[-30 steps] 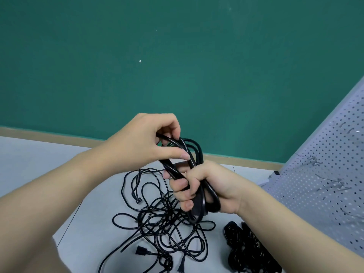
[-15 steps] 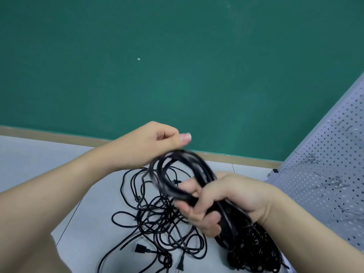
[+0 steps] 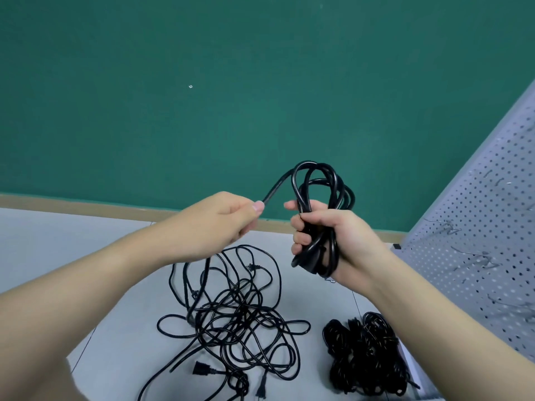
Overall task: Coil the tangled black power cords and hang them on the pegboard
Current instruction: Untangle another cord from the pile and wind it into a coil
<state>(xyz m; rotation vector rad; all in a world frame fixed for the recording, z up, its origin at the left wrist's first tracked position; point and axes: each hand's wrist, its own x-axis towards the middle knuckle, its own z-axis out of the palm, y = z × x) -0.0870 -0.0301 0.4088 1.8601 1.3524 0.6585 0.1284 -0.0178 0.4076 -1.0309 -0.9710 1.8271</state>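
1. We see our right hand [image 3: 327, 241] clenched around a bundle of looped, glossy black power cord [image 3: 321, 198], held upright above the pale grey tabletop [image 3: 86, 256]; the loops stand up out of the fist, and the lower ends stick out below the fingers.
2. Our left hand [image 3: 214, 227] pinches the loose end of that same cord between thumb and fingers; the cord runs from the pinch up and to the right into the top of the loops.
3. The two hands are near each other but do not touch.
4. Below the left hand, a tangled heap of thin black cords [image 3: 237, 316] lies spread on the tabletop, with a black plug [image 3: 201, 371] at its near edge.
5. To the right of that heap and apart from it, a tighter pile of black cords [image 3: 364, 360] lies on the tabletop below our right forearm.
6. A white perforated metal pegboard [image 3: 477, 241] slants up along the right side, with several thin wire hooks [image 3: 447, 228] on it; we see no cord on them.
7. A dark green wall [image 3: 202, 96] with a tan strip along its base stands behind the tabletop.
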